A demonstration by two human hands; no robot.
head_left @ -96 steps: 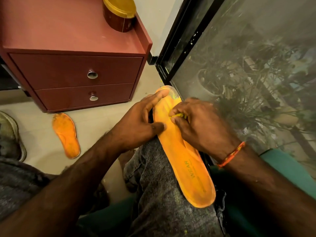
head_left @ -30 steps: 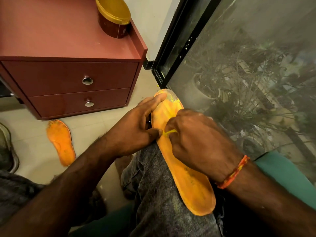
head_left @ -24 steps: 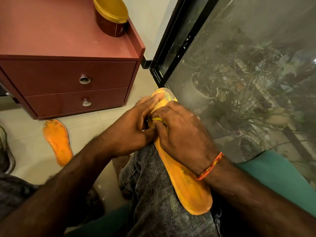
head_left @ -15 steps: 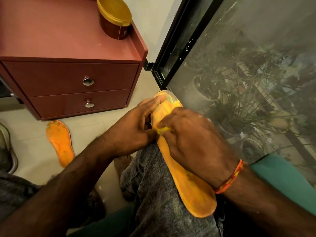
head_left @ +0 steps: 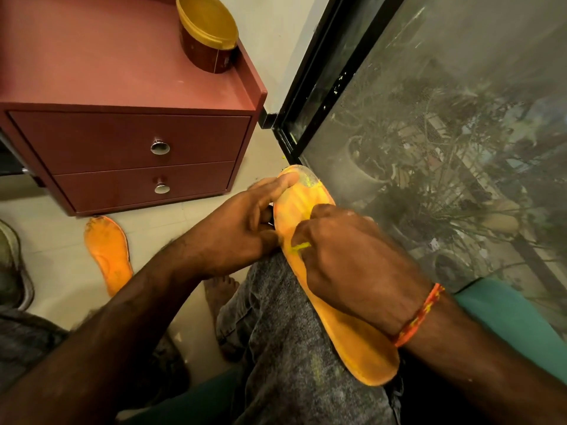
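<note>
Head view: you sit with an orange insole laid along your denim-clad knee, toe at 12 o'clock, heel at 5 o'clock. Your left hand comes in from 8 o'clock and clamps the insole's left edge, thumb on the rim, forefinger stretched up by the toe. Your right hand, from 4 o'clock, has its fingers curled tight, pinching a small yellow bit against the insole's top face.

Pale tiled floor. A spare insole lies flat on it at 9 o'clock, just in front of a dark red two-drawer cabinet at 10 o'clock. A tub with a yellow lid stands on the cabinet's right rear corner, 11 o'clock. A dusty screen door, black-framed, fills 1 to 3 o'clock, plants behind it. Teal seat at 4 o'clock.
</note>
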